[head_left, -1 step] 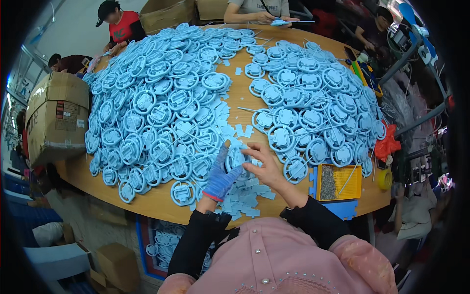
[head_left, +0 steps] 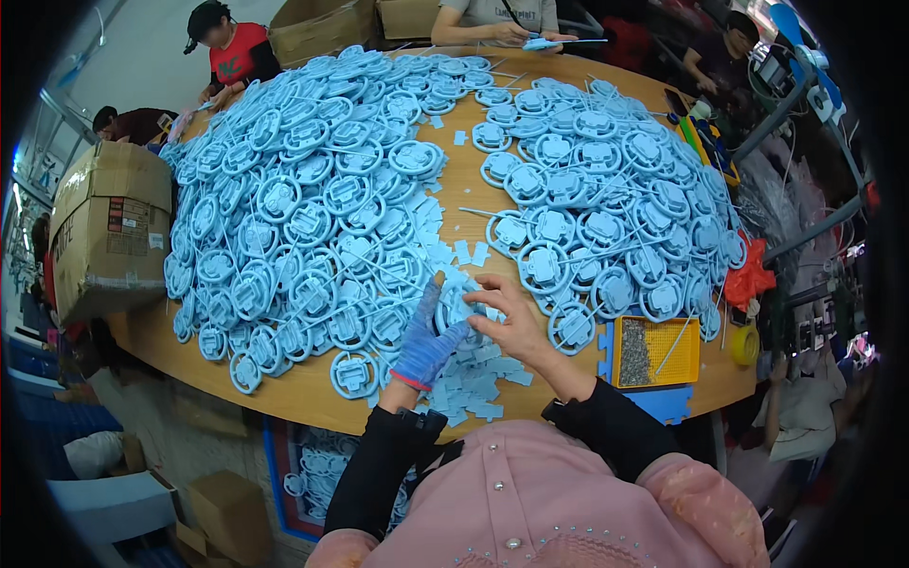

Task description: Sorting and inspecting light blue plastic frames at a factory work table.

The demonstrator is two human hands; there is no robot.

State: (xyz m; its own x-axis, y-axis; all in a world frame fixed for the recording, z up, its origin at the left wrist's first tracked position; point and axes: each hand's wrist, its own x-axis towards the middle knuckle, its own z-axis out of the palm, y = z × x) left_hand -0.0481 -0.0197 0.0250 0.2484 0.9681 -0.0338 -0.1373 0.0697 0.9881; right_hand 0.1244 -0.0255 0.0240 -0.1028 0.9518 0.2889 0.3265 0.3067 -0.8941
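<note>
Between my hands, near the front middle of the table, is a light-blue round plastic part [head_left: 455, 308], partly covered by fingers. My left hand [head_left: 431, 336], in a blue-violet glove with bare-looking fingertips, grips its near left side, thumb apart from the other fingers. Bare and curled, my right hand [head_left: 508, 324] pinches the part's right edge with thumb and fingers. Small flat light-blue pieces [head_left: 466, 383] lie heaped under and below my hands. A big pile of similar ring-shaped parts with thin stems [head_left: 308, 218] rises at left, against my left hand's side.
At right spreads another pile of ring-shaped parts [head_left: 601, 222]. A yellow tray [head_left: 680, 352] of small metal bits, probably screws, sits on a blue mat [head_left: 663, 405]. Yellow tape [head_left: 745, 346] and a red bag [head_left: 750, 275] are beyond. A carton [head_left: 112, 227] stands left; several people work around.
</note>
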